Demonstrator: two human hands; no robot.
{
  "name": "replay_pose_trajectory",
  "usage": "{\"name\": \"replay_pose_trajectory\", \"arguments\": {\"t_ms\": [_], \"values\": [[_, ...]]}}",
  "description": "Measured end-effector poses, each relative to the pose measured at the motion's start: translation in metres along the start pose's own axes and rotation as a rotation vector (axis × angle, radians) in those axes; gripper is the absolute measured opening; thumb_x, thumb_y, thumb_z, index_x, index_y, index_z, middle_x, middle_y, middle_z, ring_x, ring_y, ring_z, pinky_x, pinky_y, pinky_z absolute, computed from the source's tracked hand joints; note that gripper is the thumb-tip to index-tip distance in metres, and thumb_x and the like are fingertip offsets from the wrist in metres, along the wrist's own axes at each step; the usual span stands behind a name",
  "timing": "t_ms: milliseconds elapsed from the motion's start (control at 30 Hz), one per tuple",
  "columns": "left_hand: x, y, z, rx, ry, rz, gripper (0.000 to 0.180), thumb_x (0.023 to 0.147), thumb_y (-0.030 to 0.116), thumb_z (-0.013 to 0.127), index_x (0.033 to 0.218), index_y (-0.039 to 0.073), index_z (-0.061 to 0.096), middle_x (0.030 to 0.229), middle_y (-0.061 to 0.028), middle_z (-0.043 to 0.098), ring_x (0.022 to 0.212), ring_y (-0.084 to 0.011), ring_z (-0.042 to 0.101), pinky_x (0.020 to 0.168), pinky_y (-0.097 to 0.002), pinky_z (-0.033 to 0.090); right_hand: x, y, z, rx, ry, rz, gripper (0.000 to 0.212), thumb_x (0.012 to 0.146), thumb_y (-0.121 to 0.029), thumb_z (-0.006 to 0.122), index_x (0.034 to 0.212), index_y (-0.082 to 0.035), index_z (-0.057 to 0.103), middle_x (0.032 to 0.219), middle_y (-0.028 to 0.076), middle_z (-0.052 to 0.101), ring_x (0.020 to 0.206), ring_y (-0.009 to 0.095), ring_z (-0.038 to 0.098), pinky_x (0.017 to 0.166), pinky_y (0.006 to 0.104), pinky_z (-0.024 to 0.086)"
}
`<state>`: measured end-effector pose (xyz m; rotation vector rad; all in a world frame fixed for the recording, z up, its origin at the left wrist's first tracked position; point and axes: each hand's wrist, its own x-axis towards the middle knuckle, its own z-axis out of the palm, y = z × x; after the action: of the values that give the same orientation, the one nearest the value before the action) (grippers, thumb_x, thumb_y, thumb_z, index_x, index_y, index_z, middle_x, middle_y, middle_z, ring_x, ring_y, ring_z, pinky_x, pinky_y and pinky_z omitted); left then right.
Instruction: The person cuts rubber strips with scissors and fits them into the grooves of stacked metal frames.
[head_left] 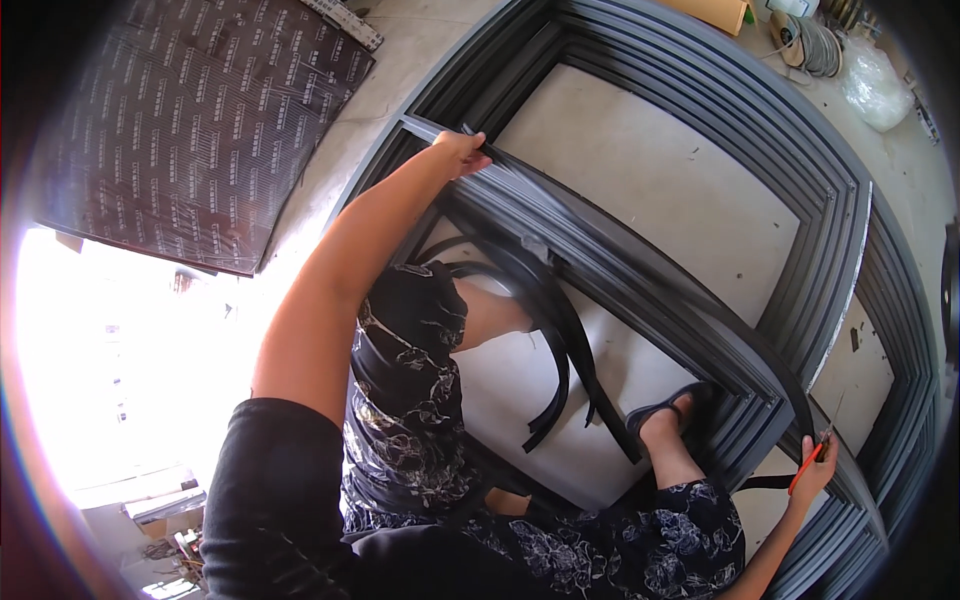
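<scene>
A stack of dark grey window or door frames lies before me, crossed by a grey middle bar. My left hand is closed on one end of a long black rubber strip at the bar's far left end. From there the strip runs down along the bar and bends toward my right hand. That hand grips scissors with orange handles, their blades pointing up; the strip passes beside its fingers. More loose black strips hang in a bunch below the bar, near my leg.
My sandalled foot stands inside the lower frame opening. Dark printed sheets lie at the far left. At the far right are a cable coil, a clear plastic bag and a cardboard box. Bright light washes out the left side.
</scene>
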<state>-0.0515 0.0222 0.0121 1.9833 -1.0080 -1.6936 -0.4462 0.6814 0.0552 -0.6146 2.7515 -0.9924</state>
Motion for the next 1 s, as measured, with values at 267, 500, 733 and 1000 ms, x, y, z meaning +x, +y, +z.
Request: {"name": "replay_pose_trajectory", "arguments": {"t_ms": [267,500,733,1000], "values": [[-0.010,0.003,0.012,0.032,0.107,0.001,0.012,0.077,0.004,0.065,0.075,-0.004,0.055,0.073,-0.0105,0.054,0.059,-0.0218,0.061,0.054,-0.0346,0.059,0.002,-0.006,0.003,-0.012,-0.046,0.051,0.044,0.082,-0.015,0.069,0.117,0.004,0.050,0.108,0.011,0.057,0.102,0.019,0.052,0.092,0.0298,0.038],[-0.001,-0.001,0.012,0.122,0.165,0.054,0.015,0.079,0.011,0.062,0.082,-0.002,0.056,0.077,-0.0088,0.053,0.059,-0.0173,0.056,0.057,-0.0348,0.059,-0.008,-0.008,-0.001,0.073,-0.010,0.019,0.043,0.081,-0.012,0.068,0.117,0.003,0.050,0.110,0.010,0.056,0.102,0.019,0.052,0.092,0.0294,0.038],[-0.009,0.002,0.011,0.214,0.179,-0.006,0.015,0.081,0.019,0.060,0.078,0.004,0.056,0.065,-0.0022,0.050,0.049,-0.0133,0.052,0.055,-0.0339,0.058,-0.040,-0.074,-0.020,0.104,-0.373,0.164,0.054,0.071,-0.033,0.077,0.106,0.001,0.054,0.095,0.004,0.053,0.089,0.015,0.049,0.082,0.0265,0.038],[-0.111,-0.029,0.085,0.432,-0.697,-0.190,0.036,0.087,0.036,0.056,0.079,0.001,0.054,0.065,-0.0147,0.060,0.063,-0.0256,0.065,0.059,-0.0359,0.057,-0.066,-0.158,-0.013,0.247,-0.529,0.086,0.051,0.063,-0.025,0.082,0.099,-0.001,0.056,0.083,0.001,0.056,0.075,0.010,0.052,0.069,0.0250,0.044]]}}
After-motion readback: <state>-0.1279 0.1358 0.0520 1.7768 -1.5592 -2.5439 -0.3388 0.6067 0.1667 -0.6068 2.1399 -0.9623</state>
